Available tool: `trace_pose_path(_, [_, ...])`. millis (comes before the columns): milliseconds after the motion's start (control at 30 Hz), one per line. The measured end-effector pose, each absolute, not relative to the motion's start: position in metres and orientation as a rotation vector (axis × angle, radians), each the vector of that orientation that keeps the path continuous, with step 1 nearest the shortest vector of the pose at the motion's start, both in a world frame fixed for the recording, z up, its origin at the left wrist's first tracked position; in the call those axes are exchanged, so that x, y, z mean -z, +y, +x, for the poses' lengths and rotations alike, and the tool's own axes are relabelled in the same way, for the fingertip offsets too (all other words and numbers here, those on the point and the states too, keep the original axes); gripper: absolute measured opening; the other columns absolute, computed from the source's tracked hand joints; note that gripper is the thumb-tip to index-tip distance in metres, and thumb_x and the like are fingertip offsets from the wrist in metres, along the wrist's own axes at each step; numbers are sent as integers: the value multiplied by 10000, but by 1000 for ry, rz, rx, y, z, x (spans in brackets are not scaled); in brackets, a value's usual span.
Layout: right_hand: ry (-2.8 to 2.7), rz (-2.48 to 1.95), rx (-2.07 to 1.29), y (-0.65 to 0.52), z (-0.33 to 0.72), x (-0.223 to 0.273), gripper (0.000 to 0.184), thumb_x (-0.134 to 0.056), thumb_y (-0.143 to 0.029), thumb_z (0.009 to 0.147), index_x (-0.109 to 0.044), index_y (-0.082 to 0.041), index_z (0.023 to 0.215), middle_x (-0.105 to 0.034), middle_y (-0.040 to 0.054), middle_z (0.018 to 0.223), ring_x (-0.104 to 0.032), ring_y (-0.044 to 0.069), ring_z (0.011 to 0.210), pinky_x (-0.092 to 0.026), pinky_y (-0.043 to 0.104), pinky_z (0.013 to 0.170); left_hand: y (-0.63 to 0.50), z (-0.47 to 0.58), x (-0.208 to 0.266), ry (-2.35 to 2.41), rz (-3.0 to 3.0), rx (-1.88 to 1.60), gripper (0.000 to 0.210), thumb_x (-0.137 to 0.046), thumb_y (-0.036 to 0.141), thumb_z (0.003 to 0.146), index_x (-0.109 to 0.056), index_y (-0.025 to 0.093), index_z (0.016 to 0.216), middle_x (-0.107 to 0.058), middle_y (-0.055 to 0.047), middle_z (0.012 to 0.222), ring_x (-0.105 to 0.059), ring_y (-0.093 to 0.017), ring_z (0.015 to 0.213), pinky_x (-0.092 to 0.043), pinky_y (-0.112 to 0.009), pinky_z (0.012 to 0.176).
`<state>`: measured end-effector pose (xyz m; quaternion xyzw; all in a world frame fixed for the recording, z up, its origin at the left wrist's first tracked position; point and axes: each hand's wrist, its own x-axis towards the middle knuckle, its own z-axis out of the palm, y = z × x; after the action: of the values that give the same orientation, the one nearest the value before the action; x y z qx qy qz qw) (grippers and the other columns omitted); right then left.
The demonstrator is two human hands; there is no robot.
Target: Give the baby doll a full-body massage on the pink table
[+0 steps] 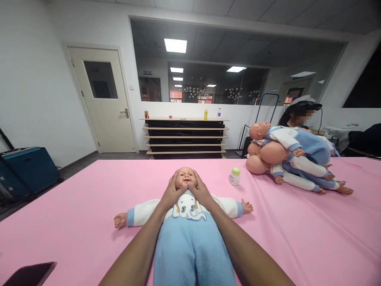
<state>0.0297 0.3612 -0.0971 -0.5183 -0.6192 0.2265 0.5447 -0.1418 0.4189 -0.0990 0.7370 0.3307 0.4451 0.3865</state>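
A baby doll lies on its back on the pink-covered table, head at the far end and both arms spread sideways. It wears a blue and white suit with an elephant on the chest. My left hand cups the left side of its face in the view, and my right hand cups the other side. Both thumbs rest at the chin, their tips close together just below the mouth. The fingers curve round the sides of the head, with their far ends partly hidden.
A white bottle with a green cap stands right of the doll. Several more dolls are piled at the right, with a person behind them. A dark flat object lies at the near left. Stacked shelves stand beyond the table.
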Motion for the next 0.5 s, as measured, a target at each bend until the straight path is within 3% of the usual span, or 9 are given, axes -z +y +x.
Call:
trace_pose_path(233, [-1421, -1235, -574, 359, 29, 96, 694, -366, -651, 920, -268, -286, 1502, -312, 6, 1548, -272, 211, 1438, -183, 433, 1204, 425, -139, 103, 816, 1801, -1169, 694, -470, 552, 902, -272, 260, 1500, -273, -65, 1572, -241, -253, 1447, -180, -437, 1192])
trace_pose_path(400, [-1493, -1245, -541, 356, 28, 93, 805, -507, -629, 875, -201, -261, 1523, -267, 32, 1566, -260, 217, 1441, -214, 418, 1196, 424, -141, 102, 821, 1840, -1143, 855, -625, 548, 811, -228, 262, 1511, -293, -83, 1561, -285, -280, 1427, -227, -442, 1176])
trace_pose_path(500, [-1483, -1242, -539, 357, 28, 93, 731, -457, -611, 908, -227, -275, 1516, -287, 21, 1559, -269, 214, 1438, -210, 421, 1197, 423, -141, 101, 831, 1831, -1142, 772, -550, 557, 859, -244, 268, 1507, -289, -72, 1564, -264, -267, 1437, -205, -433, 1185])
